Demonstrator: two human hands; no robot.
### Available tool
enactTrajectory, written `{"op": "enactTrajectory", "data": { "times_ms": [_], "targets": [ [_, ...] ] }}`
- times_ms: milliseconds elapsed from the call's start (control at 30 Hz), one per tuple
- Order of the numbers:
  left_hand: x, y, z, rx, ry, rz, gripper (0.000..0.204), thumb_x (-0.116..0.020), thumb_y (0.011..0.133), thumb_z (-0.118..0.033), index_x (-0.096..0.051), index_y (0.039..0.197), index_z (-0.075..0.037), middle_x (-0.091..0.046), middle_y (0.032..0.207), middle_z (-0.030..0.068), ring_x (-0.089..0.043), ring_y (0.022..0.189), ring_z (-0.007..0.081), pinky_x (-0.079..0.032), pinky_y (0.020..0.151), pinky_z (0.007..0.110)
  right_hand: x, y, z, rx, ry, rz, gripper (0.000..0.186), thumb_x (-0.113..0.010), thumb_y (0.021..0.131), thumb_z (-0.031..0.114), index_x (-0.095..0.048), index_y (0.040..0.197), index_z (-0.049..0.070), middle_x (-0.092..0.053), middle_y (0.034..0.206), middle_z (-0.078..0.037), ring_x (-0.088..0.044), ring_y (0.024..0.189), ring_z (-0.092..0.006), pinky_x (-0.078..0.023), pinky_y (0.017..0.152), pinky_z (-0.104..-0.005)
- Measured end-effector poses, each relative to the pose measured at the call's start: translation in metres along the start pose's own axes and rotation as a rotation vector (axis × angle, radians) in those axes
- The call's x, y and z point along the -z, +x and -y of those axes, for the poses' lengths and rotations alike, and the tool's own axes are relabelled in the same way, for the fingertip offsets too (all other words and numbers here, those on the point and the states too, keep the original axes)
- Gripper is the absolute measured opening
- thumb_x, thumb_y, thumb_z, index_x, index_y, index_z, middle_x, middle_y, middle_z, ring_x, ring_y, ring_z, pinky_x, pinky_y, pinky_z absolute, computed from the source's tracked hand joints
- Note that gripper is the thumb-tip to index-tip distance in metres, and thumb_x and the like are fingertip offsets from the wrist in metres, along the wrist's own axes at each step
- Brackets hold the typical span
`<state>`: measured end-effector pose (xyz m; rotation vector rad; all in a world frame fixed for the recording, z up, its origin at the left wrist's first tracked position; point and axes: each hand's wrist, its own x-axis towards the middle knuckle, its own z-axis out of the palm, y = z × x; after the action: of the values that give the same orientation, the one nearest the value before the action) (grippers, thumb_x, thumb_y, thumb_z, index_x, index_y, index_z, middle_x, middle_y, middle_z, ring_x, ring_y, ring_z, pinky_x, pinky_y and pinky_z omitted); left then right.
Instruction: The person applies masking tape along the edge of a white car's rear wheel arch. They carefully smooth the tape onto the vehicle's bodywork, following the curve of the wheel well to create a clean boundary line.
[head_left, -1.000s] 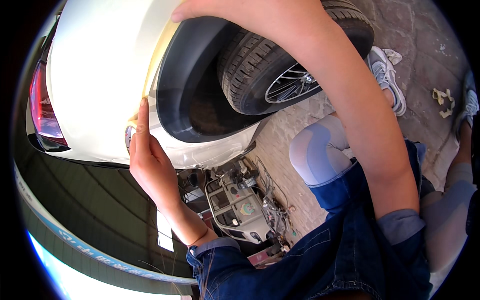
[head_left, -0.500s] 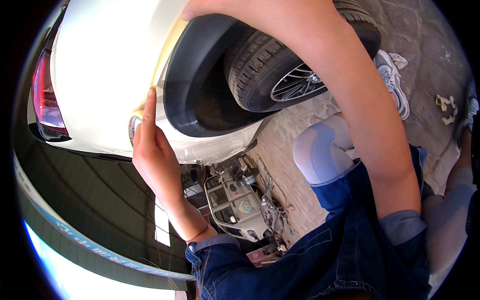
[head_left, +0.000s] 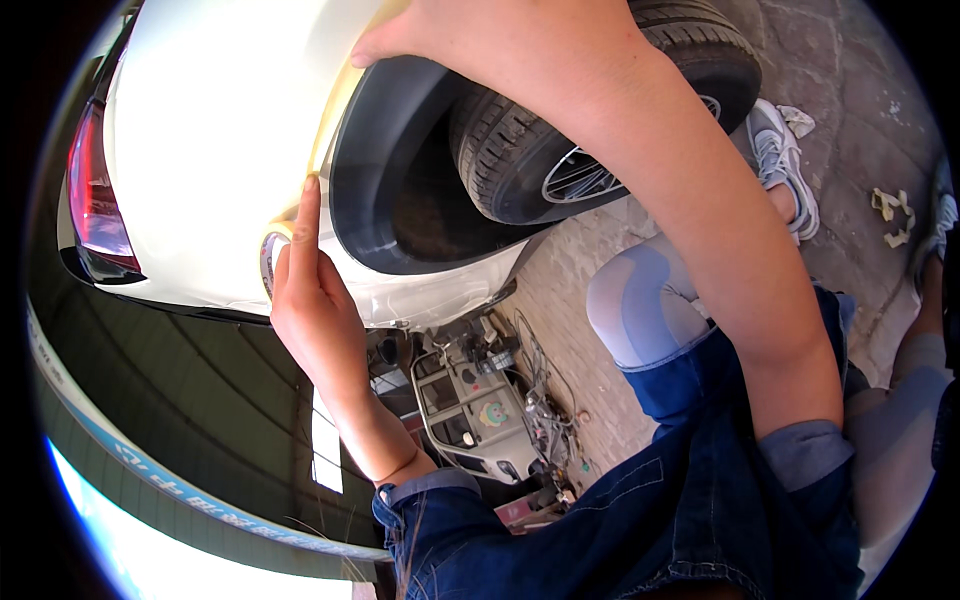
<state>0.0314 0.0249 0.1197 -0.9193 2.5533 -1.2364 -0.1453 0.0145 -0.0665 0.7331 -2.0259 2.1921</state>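
**Masking tape along a white car's wheel arch**

Paved ground of grey-brown blocks (head_left: 850,190) and the dark ribbed wall of a building lie behind a white car (head_left: 220,130), seen tilted from above.

At the rear wheel arch (head_left: 370,200), the left hand (head_left: 315,310) is held flat and upright, fingers straight and together, the fingertips pressed on a strip of yellowish masking tape (head_left: 325,140) that follows the arch's painted edge. Just under the fingers, partly hidden by them, sits a roll of the same tape (head_left: 272,255), lying against the bumper; whether the hand grips the roll cannot be told. The right hand (head_left: 450,35) is at the top of the arch, its fingers loosely curled, a fingertip pressing down on the tape higher along the curve. Its bare forearm crosses the picture down to a rolled denim cuff.

Inside the arch stands the black tyre (head_left: 510,150) with a spoked silver wheel (head_left: 585,175). At the car's rear corner is the red tail lamp (head_left: 95,205). Below the bumper a small grey-white vehicle (head_left: 470,410) and a tangle of parts stand in the distance. To the right a grey sneaker (head_left: 785,165) rests on the paving, with scraps of torn tape (head_left: 895,215) lying well apart from it.
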Motion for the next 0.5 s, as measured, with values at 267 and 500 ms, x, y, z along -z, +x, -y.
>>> {"op": "enactTrajectory", "data": {
  "times_ms": [267,500],
  "targets": [
    [-0.002,-0.005,0.003,0.001,0.044,0.007,0.064,-0.056,0.095,0.01,-0.063,0.144,-0.029,-0.053,0.077,0.0089,-0.05,0.065,0.0218,-0.048,0.065,0.033,-0.004,-0.006,0.005,-0.001,0.039,-0.062,0.055,-0.092,0.068,0.027,-0.062,0.101,-0.006,-0.063,0.102,-0.018,-0.057,0.102,-0.0267,-0.045,0.095,-0.039],
    [-0.004,0.002,-0.001,-0.017,0.053,0.0,0.066,-0.057,0.094,0.009,-0.061,0.145,-0.033,-0.053,0.077,0.0085,-0.052,0.064,0.0228,-0.049,0.064,0.037,-0.009,0.0,-0.001,-0.012,-0.013,-0.097,0.054,-0.092,0.069,0.024,-0.061,0.101,-0.006,-0.062,0.101,-0.018,-0.057,0.101,-0.0267,-0.045,0.094,-0.0385]
  ]
}}
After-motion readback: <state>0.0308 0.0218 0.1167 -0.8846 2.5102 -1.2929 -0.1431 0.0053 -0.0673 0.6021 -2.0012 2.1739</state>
